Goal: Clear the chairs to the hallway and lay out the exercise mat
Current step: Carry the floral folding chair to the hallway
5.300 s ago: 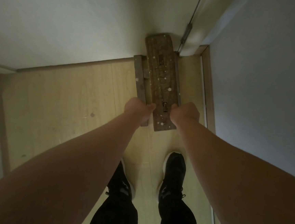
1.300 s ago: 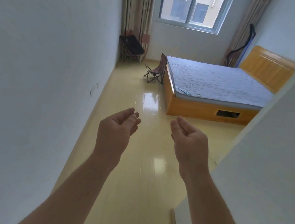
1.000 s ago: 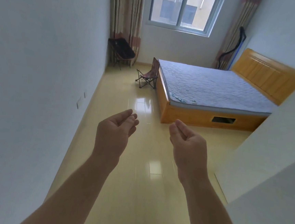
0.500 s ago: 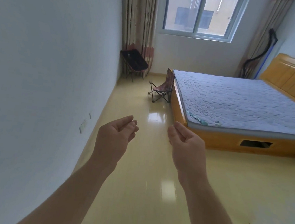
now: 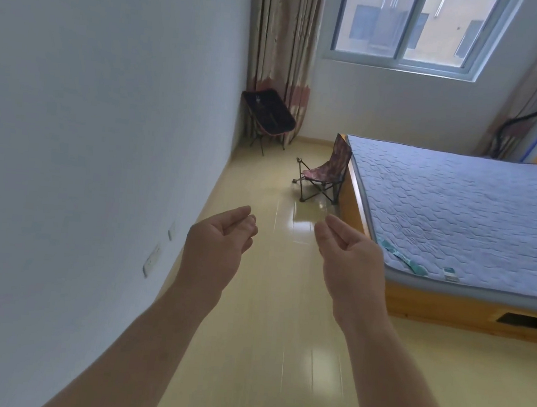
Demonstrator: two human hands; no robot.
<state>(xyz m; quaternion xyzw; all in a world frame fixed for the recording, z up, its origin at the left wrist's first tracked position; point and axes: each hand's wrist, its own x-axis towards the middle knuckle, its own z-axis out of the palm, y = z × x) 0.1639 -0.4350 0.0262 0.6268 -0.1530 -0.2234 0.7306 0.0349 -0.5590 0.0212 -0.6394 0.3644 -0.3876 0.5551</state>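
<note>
Closer than half a second ago, the patterned folding chair (image 5: 323, 172) stands at 12 o'clock just beside the bed (image 5: 454, 213), and the dark chair (image 5: 268, 114) at 11 o'clock against the curtain (image 5: 282, 32). Nearer, the left hand (image 5: 216, 250) and right hand (image 5: 349, 265) are raised, empty, fingers loosely curled together, well apart from both chairs.

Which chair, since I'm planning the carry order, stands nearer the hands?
The patterned reddish chair beside the bed; the black chair stands farther back, in the corner by the curtain.
</note>
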